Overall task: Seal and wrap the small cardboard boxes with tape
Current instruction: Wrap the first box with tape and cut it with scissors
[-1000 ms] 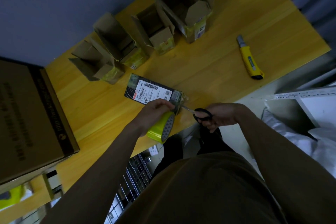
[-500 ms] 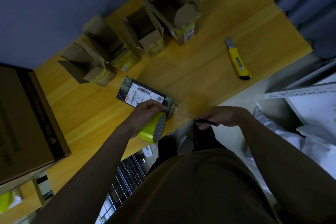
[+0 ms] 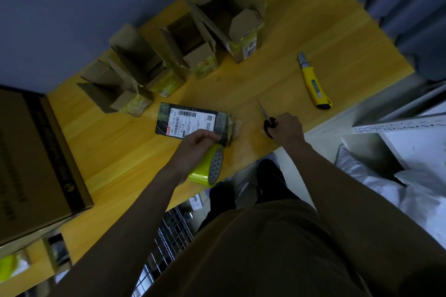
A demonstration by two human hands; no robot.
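Cardboard filled the far side of the yellow wooden table (image 3: pixel 277 31): four small open boxes (image 3: pixel 231 14) stood in a row along the grey wall, flaps up, their lower halves banded in glossy yellow-green tape. Nearer me lay the flat dark labelled box (image 3: pixel 193 120), a slim rectangle with a white barcode label on top and crinkled tape bunched at its right end. My left hand (image 3: pixel 195 149) gripped the yellow-green tape roll (image 3: pixel 207 169), thumb and fingers curled over its rim, fingertips touching the box's near edge. My right hand (image 3: pixel 288 129) was closed around the black loop handles of the scissors (image 3: pixel 266 118), whose thin metal blades pointed away across the tabletop. Half a second before, that hand had been at the table's near edge, just right of the box; now it had lifted the scissors farther right, over the table. The tape roll and box had kept their places. A yellow utility knife (image 3: pixel 313 84) lay well to the right, and a large brown carton (image 3: pixel 36 157) sat at the left.
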